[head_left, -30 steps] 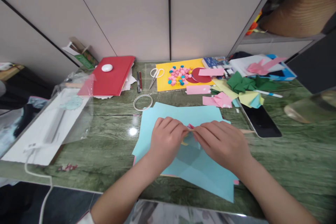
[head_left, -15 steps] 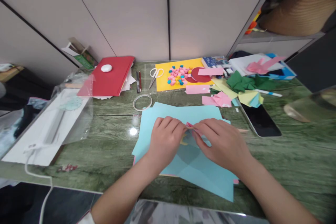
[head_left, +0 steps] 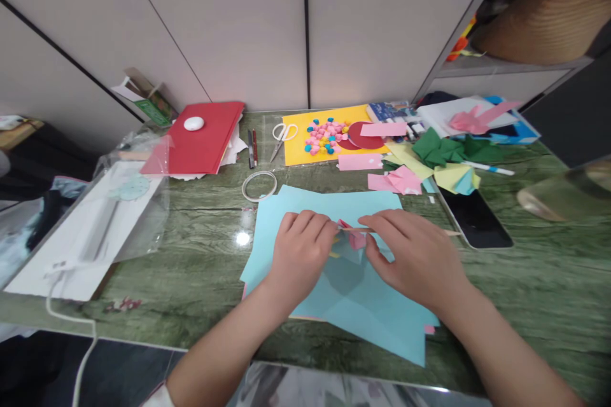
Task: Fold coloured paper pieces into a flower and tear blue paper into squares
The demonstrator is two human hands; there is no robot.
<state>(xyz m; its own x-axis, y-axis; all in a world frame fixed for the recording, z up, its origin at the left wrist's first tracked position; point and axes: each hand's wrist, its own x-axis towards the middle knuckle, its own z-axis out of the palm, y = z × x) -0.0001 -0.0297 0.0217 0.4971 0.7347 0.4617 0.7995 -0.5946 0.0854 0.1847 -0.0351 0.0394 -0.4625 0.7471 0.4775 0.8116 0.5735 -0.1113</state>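
Observation:
Both hands are over a stack of light blue paper (head_left: 367,305). My left hand (head_left: 305,248) is closed, its fingertips on the end of a small folded pink paper piece (head_left: 356,240); its fingers hide most of that end. In my right hand (head_left: 410,245), thumb and fingers pinch a thin wooden stick (head_left: 357,229). The stick lies level across the pink paper, and its pointed tail (head_left: 453,233) comes out to the right of the hand. A small yellow bit and something pale hang below my left fingers, too blurred to name.
Behind the paper lie a tape roll (head_left: 259,186), scissors (head_left: 281,140), small coloured paper balls (head_left: 327,138) on a yellow sheet, and folded pink paper (head_left: 401,180). Green paper leaves (head_left: 439,147) and a phone (head_left: 477,219) are at right. A red folder (head_left: 205,140) lies at left.
My right hand has moved slightly right, away from my left hand. More of the stick and the pink paper now shows between them. My left hand stays in place.

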